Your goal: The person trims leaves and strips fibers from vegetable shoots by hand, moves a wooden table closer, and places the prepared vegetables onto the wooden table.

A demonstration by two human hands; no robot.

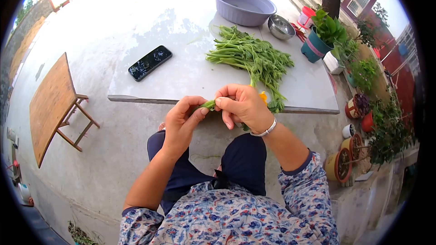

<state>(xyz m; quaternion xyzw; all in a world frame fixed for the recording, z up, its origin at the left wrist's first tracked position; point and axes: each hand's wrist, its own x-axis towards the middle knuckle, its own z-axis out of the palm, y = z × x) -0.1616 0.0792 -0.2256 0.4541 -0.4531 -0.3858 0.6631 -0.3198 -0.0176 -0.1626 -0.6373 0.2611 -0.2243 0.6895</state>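
Between my two hands, just in front of the table's near edge, is a green stem (208, 105). My left hand (182, 120) pinches one end of it between thumb and fingers. The fingertips of my right hand (245, 106), with a bangle on the wrist, are closed on the other end. Beyond my right hand a large pile of leafy green stems (254, 54) lies on the pale table (181, 81). A yellow flower (263, 97) shows beside my right hand, partly hidden by it.
A black phone (150, 63) lies on the table's left part. At the back stand a grey-purple basin (244, 7) and a metal bowl (281, 27). A potted plant (317, 41) is at the right edge. A wooden table (55, 109) stands to the left.
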